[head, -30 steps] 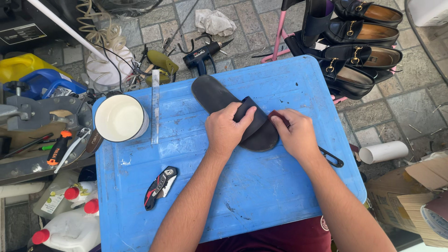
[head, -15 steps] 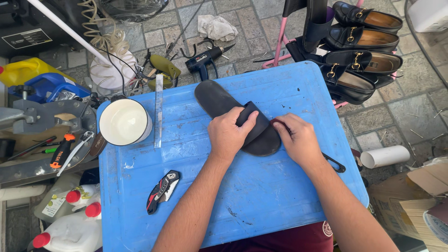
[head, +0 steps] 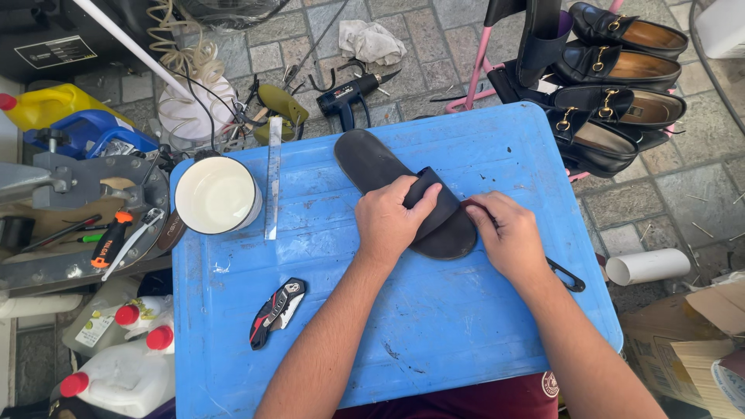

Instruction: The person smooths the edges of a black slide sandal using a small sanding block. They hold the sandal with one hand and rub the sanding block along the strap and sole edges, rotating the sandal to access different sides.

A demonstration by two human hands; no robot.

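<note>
left hand [head: 390, 221]: curled, pressing strap of black slide sandal [head: 403, 190] | right hand [head: 506, 237]: fingers pinched on strap's outer edge; grip detail unclear | sandal: flat on blue table [head: 434, 326], toward far edge | nearby: folding knife [head: 277, 312]; steel ruler [head: 272, 176]; white tin [head: 216, 195]

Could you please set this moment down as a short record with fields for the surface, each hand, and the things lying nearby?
Surface: scuffed blue plastic tabletop.
Main item: flat black slide sandal lying on the tabletop.
Left hand: pressing down on the sandal's black strap.
Right hand: fingertips at the strap's right end by the sole edge.
Near left: white round tub, metal ruler, folded red-and-black knife.
Under right wrist: black tool handle, rest hidden.
Beyond table: black loafers with gold buckles.
</note>
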